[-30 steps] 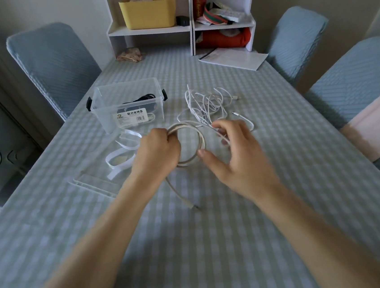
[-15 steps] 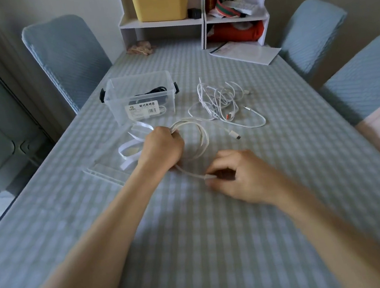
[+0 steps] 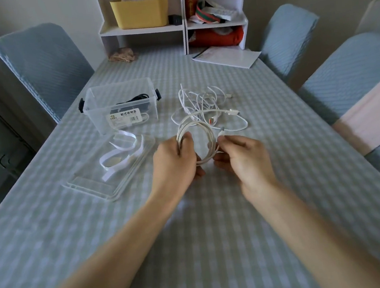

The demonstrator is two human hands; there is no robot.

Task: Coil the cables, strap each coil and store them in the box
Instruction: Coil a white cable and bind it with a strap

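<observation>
White cable coil gripped at left rim by left hand; tail end pinched by right hand; white straps left of coil, nearer left hand.

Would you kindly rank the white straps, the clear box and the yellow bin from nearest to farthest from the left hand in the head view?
From the left hand:
1. White straps, just to its left.
2. Clear box, beyond the straps.
3. Yellow bin, on the far shelf.
</observation>
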